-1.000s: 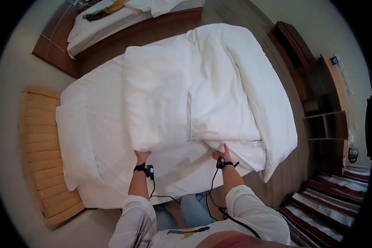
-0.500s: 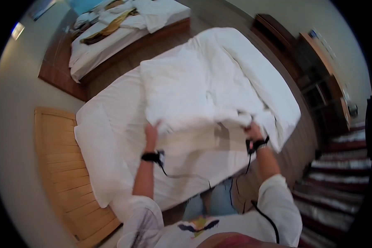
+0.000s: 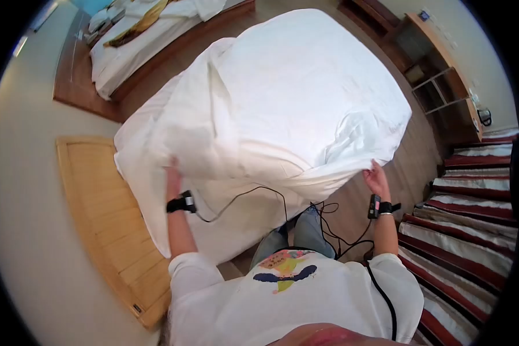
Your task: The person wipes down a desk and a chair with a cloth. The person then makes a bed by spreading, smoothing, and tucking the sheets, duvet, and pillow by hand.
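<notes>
A white duvet (image 3: 305, 81) is spread over the bed, billowing and folded along its near side. My right hand (image 3: 376, 177) pinches the near edge of the duvet at the foot-end corner, lifting it a little. My left hand (image 3: 173, 168) is blurred at the duvet's near edge, towards the headboard; its fingers are partly lost in the white cloth, which is drawn up around them. A bare stretch of white bed sheet (image 3: 230, 222) shows below the raised edge. Both wrists wear black straps with small devices and cables.
The wooden headboard (image 3: 109, 230) stands at the left. A second bed (image 3: 155, 43) with rumpled linen and a yellow-brown cloth lies beyond. Striped curtains (image 3: 461, 230) hang at right, near a wooden shelf unit (image 3: 444, 86). A black cable (image 3: 236, 199) loops before my legs.
My hands have moved apart, left towards the headboard and right towards the foot. The bunched, folded duvet has opened out across much more of the bed.
</notes>
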Tool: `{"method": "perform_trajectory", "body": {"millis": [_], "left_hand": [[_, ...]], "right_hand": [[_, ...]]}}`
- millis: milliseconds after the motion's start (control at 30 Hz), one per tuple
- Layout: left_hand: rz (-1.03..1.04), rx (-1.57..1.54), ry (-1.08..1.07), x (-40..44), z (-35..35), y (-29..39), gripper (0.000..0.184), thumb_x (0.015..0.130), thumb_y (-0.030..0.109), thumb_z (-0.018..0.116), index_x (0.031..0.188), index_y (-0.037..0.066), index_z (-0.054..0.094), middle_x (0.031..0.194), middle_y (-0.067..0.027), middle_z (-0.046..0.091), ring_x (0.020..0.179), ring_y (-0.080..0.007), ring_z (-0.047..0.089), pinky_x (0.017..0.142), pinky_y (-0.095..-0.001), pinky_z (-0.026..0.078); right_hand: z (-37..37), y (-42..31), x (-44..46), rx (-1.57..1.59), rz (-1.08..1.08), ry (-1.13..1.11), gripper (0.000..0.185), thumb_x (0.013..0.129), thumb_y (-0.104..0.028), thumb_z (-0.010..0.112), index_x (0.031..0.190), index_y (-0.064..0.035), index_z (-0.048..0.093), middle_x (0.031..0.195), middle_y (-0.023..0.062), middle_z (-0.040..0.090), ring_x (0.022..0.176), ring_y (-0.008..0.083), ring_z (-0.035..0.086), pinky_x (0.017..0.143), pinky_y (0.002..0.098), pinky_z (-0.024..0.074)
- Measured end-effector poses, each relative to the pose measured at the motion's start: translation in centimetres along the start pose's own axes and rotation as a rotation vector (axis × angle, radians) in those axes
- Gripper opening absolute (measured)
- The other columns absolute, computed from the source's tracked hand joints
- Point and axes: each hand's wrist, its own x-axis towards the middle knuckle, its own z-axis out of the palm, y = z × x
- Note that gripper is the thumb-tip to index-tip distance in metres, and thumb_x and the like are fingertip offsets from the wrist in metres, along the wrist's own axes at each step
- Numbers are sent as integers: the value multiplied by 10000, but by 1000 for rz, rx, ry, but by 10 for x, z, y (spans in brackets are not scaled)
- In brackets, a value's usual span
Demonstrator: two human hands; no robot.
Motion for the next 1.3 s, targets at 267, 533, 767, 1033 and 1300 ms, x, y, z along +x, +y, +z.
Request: {"method": "perform_trajectory", "body": {"millis": [267,533,767,1033,1300], "left_hand": [[-942,-205,-504,-113,81,-151,504,559,254,712,928,-23,509,900,-119,523,778,-213,498,642,-321,414],[-38,806,-790,-128,89,-62,487,699,243,537,1084,-20,396,972,-209,508,904,-334,486,780,-347,383],[101,-39,-295,-112,106,82,478,752,211,517,1077,-30,263,943,-216,510,830,-347,511,680,-366,414],[527,-1,-275,-96,91,149,777,582,244,704,1160,60,219,1196,-132,305,1081,-252,297,894,-363,260],[254,559,-462,-77,138,64,439,575,283,630,918,45,496,802,-188,550,760,-343,520,669,-396,419]], "right_hand": [[14,127,43,-634,419,-239,253,769,-178,471,986,-50,452,964,89,531,871,174,506,698,254,403],[73,261,46,-1443,277,-760,376,683,-268,563,931,6,495,837,105,546,776,213,521,704,287,404],[195,281,-39,-1549,-765,-313,674,611,-128,617,1127,35,215,1039,198,375,998,323,368,863,324,297],[315,85,-20,-655,-323,-579,274,539,6,526,813,4,513,735,41,545,654,114,493,602,220,392],[258,108,48,-1084,-576,-299,379,693,-201,578,977,-2,426,910,95,488,825,169,455,694,273,378]]}}
